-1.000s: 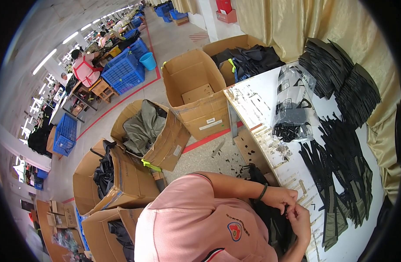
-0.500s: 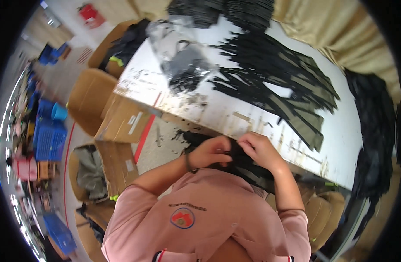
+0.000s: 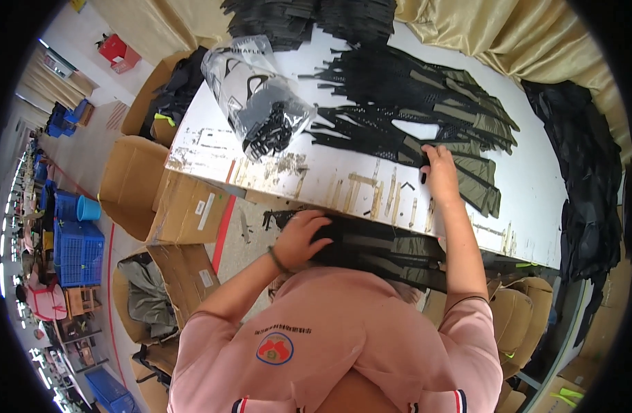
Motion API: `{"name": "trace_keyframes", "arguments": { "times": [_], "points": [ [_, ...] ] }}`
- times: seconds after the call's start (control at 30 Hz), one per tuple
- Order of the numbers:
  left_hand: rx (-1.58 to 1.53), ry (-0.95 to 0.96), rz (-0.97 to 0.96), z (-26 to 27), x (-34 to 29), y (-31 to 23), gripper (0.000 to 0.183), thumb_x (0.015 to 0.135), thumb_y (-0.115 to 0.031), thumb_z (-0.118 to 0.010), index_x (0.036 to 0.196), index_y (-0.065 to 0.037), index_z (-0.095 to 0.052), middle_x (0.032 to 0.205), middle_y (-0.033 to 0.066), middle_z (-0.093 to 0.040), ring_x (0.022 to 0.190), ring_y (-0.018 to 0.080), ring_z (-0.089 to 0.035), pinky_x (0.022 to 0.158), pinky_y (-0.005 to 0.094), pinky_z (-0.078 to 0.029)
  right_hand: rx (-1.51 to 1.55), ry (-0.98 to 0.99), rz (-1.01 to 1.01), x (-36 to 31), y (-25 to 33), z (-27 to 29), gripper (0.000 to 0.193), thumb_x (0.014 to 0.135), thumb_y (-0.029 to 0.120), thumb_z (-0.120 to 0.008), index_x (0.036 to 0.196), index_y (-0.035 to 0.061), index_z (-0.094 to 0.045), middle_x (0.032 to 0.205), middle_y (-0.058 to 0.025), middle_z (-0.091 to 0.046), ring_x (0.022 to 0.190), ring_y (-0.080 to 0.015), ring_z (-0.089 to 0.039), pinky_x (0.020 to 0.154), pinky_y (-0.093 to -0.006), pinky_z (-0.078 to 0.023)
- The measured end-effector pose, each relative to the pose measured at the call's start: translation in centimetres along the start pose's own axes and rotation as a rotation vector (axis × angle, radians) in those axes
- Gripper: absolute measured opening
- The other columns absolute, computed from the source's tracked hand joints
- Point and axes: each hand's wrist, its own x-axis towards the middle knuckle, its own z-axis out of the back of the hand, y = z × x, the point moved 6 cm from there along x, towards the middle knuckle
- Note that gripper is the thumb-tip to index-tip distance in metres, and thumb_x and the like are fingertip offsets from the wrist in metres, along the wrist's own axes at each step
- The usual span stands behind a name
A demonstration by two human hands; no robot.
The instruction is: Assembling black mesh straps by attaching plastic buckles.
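Black and olive fabric pieces [image 3: 371,244] lie across my lap below the table edge. My left hand [image 3: 301,239] rests at their left end, open, with the thumb apart from the other fingers. On the table, several more strap-like fabric pieces [image 3: 398,103] in black mesh and olive are fanned out in overlapping layers. My right hand [image 3: 440,171] reaches over the table edge to the nearest of these pieces. Its fingers are bent and closed on the piece's near edge, where a short black end sticks out below them. The fingertips are partly hidden.
A clear plastic bag [image 3: 257,96] holding black parts lies left on the white table [image 3: 206,148]. Stacks of black pieces [image 3: 350,20] stand at the far edge. Cardboard boxes [image 3: 188,206] flank the table's left side. Black fabric [image 3: 577,179] hangs at the right.
My hands were close together over the fabric on my lap. My right hand has moved forward onto the table pieces; my left has shifted slightly left and opened. The lap pieces now lie more exposed.
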Motion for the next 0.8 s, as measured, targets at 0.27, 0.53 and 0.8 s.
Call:
{"name": "trace_keyframes", "arguments": {
  "times": [0.27,0.53,0.8],
  "points": [
    [0.318,0.243,-0.088,-7.9,1.1,-0.2,0.074,0.077,-0.057,-0.058,0.135,-0.014,-0.040,0.124,0.0180,-0.047,0.119,0.0371,-0.041,0.105,0.0571,-0.019,0.073,-0.004,0.016,-0.8,-1.8,0.0,0.031,0.073,-0.007,-0.058,0.101,0.0038,-0.063,0.085,-0.0130,-0.054,0.085,-0.0303,-0.055,0.077,-0.0373,-0.046],
    [-0.015,0.483,-0.334,-9.7,1.0,-2.3,0.054,0.080,-0.033,-0.064,0.131,-0.022,-0.048,0.116,0.0056,-0.056,0.107,0.0248,-0.051,0.103,0.0490,-0.026,0.059,-0.087,0.027,-0.6,-1.3,0.7,0.026,0.074,-0.002,-0.059,0.098,0.0055,-0.063,0.085,-0.0121,-0.054,0.087,-0.0301,-0.056,0.076,-0.0383,-0.047],
    [-0.308,0.302,-0.250,-7.4,2.8,-3.5,0.050,0.084,-0.034,-0.061,0.128,-0.014,-0.050,0.118,0.0108,-0.055,0.110,0.0263,-0.051,0.099,0.0442,-0.034,0.080,-0.215,0.100,-1.8,1.8,3.2,0.028,0.067,-0.006,-0.058,0.094,0.0026,-0.062,0.083,-0.0113,-0.053,0.083,-0.0299,-0.054,0.074,-0.0384,-0.046]
  ]
}}
